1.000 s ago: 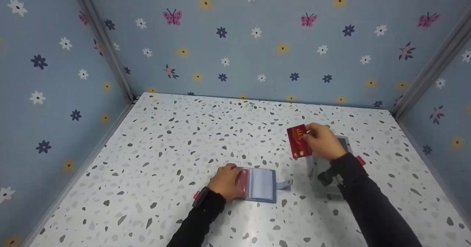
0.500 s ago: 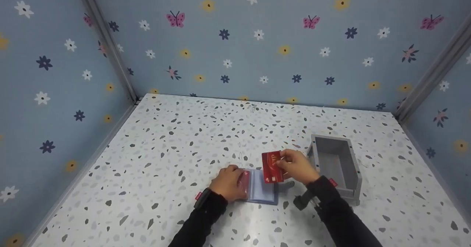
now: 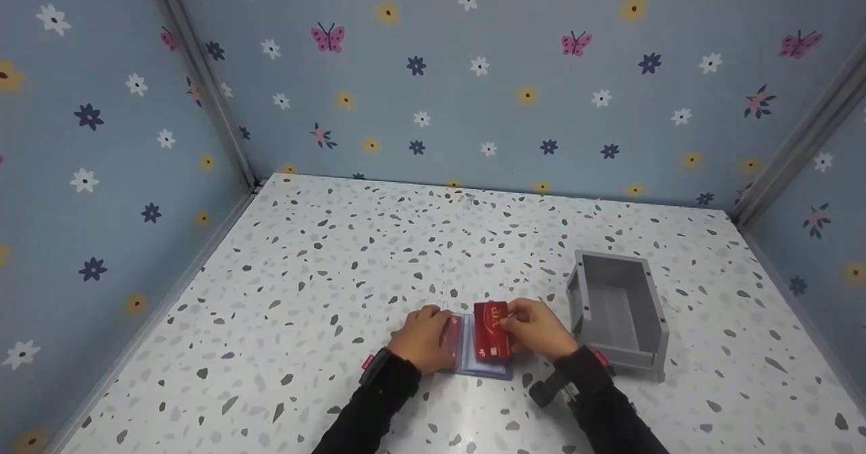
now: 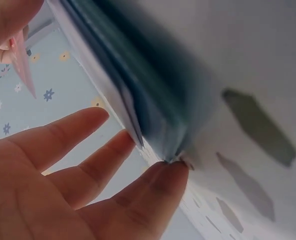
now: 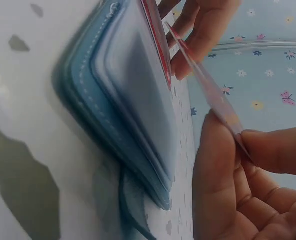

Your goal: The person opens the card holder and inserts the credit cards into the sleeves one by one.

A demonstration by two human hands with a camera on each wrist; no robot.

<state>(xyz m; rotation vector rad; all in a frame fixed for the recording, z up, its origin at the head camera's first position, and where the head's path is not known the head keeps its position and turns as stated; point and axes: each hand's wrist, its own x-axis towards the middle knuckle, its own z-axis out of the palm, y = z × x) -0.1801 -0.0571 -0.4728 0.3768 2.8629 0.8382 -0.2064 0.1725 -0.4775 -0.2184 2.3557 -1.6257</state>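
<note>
A small blue card holder (image 3: 499,375) lies spread on the table, its clear sleeves facing up. My left hand (image 3: 421,339) holds its left side, where a red card (image 3: 449,335) sits in a sleeve. In the left wrist view, fingertips (image 4: 175,172) touch a corner of the holder. My right hand (image 3: 541,329) pinches another red card (image 3: 492,332), marked VIP, between thumb and fingers. This card overlaps the right-hand sleeves in the head view. The right wrist view shows the pinched card (image 5: 212,92) tilted, apart from the clear sleeve (image 5: 138,75).
A grey open-topped bin (image 3: 616,305) stands to the right, beyond my right wrist. The holder's strap (image 5: 133,200) sticks out from its right edge. Speckled white table (image 3: 338,251) runs back to flowered blue wall panels (image 3: 473,88).
My right hand has carried the VIP card left and toward me, from over the bin to over the holder's right sleeves. The left hand has stayed on the holder.
</note>
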